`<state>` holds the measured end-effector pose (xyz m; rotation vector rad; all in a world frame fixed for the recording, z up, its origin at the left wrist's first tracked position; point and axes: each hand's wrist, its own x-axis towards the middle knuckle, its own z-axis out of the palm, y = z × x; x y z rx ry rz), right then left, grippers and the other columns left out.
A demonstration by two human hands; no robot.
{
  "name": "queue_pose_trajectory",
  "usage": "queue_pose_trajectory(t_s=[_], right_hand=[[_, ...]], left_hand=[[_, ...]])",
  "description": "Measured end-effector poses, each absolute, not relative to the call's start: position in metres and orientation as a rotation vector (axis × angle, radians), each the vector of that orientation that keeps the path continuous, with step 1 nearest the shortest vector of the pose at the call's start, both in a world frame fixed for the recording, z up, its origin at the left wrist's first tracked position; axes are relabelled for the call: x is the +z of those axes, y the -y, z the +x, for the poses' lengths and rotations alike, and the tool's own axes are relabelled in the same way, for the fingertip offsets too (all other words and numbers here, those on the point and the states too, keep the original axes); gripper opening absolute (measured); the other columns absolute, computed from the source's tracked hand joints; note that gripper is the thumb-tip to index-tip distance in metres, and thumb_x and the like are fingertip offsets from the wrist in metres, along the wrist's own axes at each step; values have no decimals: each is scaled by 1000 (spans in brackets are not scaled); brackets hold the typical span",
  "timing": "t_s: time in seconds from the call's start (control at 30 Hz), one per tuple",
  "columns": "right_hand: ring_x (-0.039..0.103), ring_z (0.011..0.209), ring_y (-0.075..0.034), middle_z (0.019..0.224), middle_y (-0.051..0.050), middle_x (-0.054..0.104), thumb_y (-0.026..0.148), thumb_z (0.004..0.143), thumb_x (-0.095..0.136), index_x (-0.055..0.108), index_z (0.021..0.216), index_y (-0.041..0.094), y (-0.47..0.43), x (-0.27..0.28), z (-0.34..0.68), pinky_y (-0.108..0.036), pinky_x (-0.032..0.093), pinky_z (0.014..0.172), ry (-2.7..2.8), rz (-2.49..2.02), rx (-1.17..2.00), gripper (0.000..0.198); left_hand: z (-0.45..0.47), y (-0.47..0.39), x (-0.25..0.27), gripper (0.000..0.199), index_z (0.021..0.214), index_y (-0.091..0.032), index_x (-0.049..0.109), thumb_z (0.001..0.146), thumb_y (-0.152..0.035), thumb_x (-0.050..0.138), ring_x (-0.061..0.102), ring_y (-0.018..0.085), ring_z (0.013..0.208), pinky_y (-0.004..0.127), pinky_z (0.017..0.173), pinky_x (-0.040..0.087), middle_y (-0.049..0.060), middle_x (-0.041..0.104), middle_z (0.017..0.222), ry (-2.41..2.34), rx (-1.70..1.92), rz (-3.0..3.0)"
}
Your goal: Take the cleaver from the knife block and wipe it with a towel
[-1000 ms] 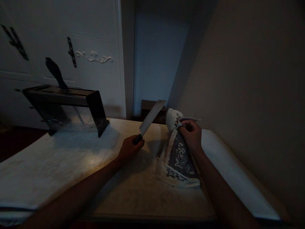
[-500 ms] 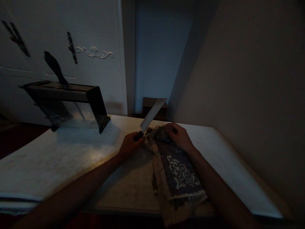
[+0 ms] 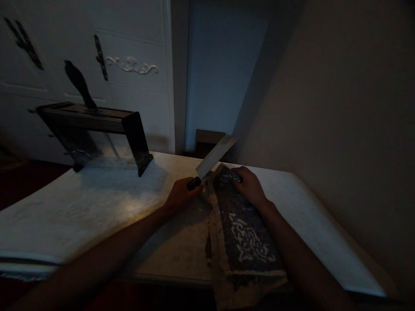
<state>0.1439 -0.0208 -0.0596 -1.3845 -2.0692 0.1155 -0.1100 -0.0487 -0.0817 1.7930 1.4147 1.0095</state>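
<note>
My left hand (image 3: 184, 192) is closed round the black handle of a broad-bladed knife (image 3: 215, 156), whose blade tilts up and away to the right. A folded, dark patterned cloth (image 3: 249, 235) with pale edges and a light scroll design lies to the right of it, hanging over the table's near edge. At the cloth's far end, my right hand (image 3: 248, 183) grips a bunched part of it. Something small and black shows at those fingers, too dark to make out. Knife blade and cloth are close together; I cannot tell whether they touch.
A knife stand (image 3: 110, 123) with clear panels and a dark handle sticking up stands at the left of the pale table (image 3: 106, 207). White cupboard doors (image 3: 136, 99) rise behind it. A wall (image 3: 330, 108) borders the right side, and a brown box (image 3: 207, 137) sits beyond the table.
The knife blade has tipped lower toward the right. The bunched far end of the cloth has shifted slightly in my right hand, and the view has moved a little.
</note>
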Motion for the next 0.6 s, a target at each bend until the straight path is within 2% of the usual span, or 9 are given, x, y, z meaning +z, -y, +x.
queue_pose_trajectory(t_s=[0.13,0.23,0.3,0.43,0.5,0.6], right_hand=[[54,92,-27,93,-12,59,27,78,57,60,86,15,22,-54,151,-37,43,83,1923,-1379,-230,14],[53,97,-28,99,-13,61,29,78,56,57,87,16,24,-51,153,-39,40,87,1843,-1339,-371,15],[55,92,-26,96,-11,63,32,78,56,56,88,18,26,-49,152,-37,40,84,1790,-1379,-310,17],[52,66,-20,71,-4,58,46,78,54,52,79,20,31,-47,145,-31,36,65,1673,-1535,-36,26],[51,64,-19,69,-4,57,48,79,51,53,76,20,33,-47,142,-30,33,63,1665,-1578,53,28],[52,69,-20,70,-6,57,48,81,48,54,68,19,35,-45,141,-30,32,65,1709,-1599,27,32]], left_hand=[[-111,49,-81,32,65,-15,52,75,-45,53,44,12,58,26,56,28,1,47,60,-1510,992,1822],[-111,50,-78,29,64,-15,52,74,-42,54,43,12,57,26,57,29,0,47,59,-1529,993,1795],[-111,50,-76,28,65,-15,52,75,-40,54,43,12,57,26,57,29,0,47,59,-1522,1003,1788],[-112,50,-75,25,65,-14,52,75,-37,55,44,12,57,26,57,29,0,48,60,-1549,1001,1811],[-112,49,-75,25,65,-14,53,76,-37,55,44,12,57,26,57,29,0,48,60,-1573,1001,1822],[-114,47,-75,27,66,-14,54,76,-39,55,45,12,58,25,58,28,0,49,60,-1609,1001,1845]])
